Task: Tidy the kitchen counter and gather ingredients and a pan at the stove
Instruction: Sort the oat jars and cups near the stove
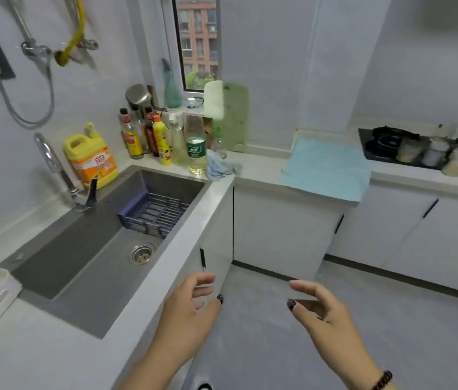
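Hands hang low in the view, over the floor in front of the cabinets. The left hand [191,308] is just beside the counter's front edge, fingers spread and loosely curled, grasping nothing. The right hand [323,313] is well apart from it, palm turned inward, fingers likewise released and empty; a dark bead bracelet [382,380] sits on that wrist.

The grey sink [81,249] holds a blue slatted basket [153,213], which looks empty, and a strainer at the drain [141,253] with a few scraps in it. Behind the sink stands a yellow detergent jug [93,159]. In the corner, sauce bottles [135,136] cluster near a clear bottle [195,144] with pale liquid low inside, and a crumpled blue rag [219,167] lies touching its base.

A light blue cloth [326,167] lies flat on the counter [253,167], its front edge overhanging. The black stove [382,144] is far right; on its near edge stand several jars [433,156], blurred, seemingly holding pale grains.
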A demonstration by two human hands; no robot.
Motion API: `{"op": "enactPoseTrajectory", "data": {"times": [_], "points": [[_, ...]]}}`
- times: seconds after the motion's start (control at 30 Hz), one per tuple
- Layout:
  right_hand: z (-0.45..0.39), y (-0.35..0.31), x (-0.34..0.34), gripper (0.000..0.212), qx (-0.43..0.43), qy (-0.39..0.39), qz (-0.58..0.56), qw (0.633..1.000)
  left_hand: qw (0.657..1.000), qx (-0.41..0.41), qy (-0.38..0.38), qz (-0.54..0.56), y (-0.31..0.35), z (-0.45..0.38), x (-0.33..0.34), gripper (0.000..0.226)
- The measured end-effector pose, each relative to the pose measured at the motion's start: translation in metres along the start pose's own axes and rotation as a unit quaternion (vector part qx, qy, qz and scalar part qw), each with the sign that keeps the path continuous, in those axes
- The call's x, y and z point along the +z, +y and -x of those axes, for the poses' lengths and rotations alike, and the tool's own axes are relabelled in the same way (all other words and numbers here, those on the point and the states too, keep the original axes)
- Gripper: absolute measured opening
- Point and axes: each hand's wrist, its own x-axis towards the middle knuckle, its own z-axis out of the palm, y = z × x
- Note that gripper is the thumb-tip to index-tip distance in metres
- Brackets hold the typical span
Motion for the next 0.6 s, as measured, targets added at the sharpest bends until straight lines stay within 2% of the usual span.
{"op": "enactPoseTrajectory", "data": {"times": [0.27, 0.6], "points": [[-0.069, 0.015, -0.05, 0.023, 0.061, 0.078, -0.011, 0.995, 0.995, 0.017, -0.093, -0.008, 0.025, -0.102, 0.072, 0.031], [-0.212, 0.012, -0.139, 0.024, 0.107, 0.209, -0.033, 0.971, 0.973, 0.062, -0.221, -0.033, 0.095, -0.279, 0.18, 0.028]]}}
